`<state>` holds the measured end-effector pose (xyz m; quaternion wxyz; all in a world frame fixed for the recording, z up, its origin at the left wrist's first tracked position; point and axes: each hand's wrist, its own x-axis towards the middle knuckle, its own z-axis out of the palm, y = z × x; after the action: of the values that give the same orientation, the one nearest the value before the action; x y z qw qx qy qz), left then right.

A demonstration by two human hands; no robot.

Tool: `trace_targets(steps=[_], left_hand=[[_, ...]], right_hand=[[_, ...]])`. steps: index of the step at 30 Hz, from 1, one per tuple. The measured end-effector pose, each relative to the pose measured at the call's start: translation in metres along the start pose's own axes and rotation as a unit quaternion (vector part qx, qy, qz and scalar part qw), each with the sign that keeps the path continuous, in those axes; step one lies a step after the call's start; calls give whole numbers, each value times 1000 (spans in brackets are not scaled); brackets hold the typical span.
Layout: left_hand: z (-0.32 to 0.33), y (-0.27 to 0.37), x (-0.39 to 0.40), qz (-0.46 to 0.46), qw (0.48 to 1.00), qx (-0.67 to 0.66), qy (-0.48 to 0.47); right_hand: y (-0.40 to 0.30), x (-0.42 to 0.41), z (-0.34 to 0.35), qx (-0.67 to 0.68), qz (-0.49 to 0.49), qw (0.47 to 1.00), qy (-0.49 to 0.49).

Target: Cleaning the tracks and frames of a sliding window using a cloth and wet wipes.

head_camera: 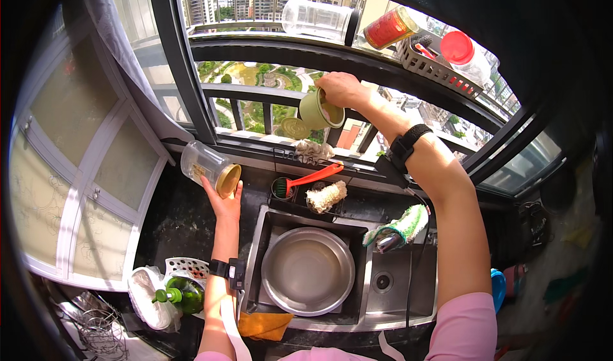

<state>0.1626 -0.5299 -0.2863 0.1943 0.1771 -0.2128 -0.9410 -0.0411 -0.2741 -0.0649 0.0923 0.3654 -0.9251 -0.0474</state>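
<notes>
My left hand [224,199] is against the gold lid [228,181] end of a clear plastic jar [203,162], which lies tilted near the window's left corner. Whether the fingers grip it is hard to tell. Up at the window railing, my right hand [342,90] holds a light green cup [312,110] by its rim, with the opening facing right. A round green lid [295,128] hangs beside the cup. Below these are an orange-handled brush [316,173] in a small holder, a loofah [326,197] and a crumpled cloth [313,151].
A metal basin [309,271] sits in the left bowl of the steel sink [364,284]. A green-white cloth [407,224] drapes over the faucet. Green pump bottle [189,295] and orange cloth [266,326] are nearer. Jars and a grey basket [431,69] line the outer ledge.
</notes>
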Motion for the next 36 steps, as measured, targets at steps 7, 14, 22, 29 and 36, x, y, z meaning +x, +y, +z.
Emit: trace_targets(steps=[7, 14, 22, 29, 36], left_hand=[[-79, -19, 14, 67, 762, 533, 361], [-59, -4, 2, 68, 578, 699, 416], [31, -31, -21, 490, 634, 586, 120], [170, -65, -1, -39, 878, 446, -168], [235, -89, -9, -132, 839, 481, -216]], right_hand=[[-4, 0, 5, 18, 15, 1000, -16], [0, -6, 2, 19, 20, 999, -29], [8, -8, 4, 119, 54, 991, -2], [2, -9, -5, 112, 67, 991, 25], [27, -23, 2, 156, 17, 988, -4]])
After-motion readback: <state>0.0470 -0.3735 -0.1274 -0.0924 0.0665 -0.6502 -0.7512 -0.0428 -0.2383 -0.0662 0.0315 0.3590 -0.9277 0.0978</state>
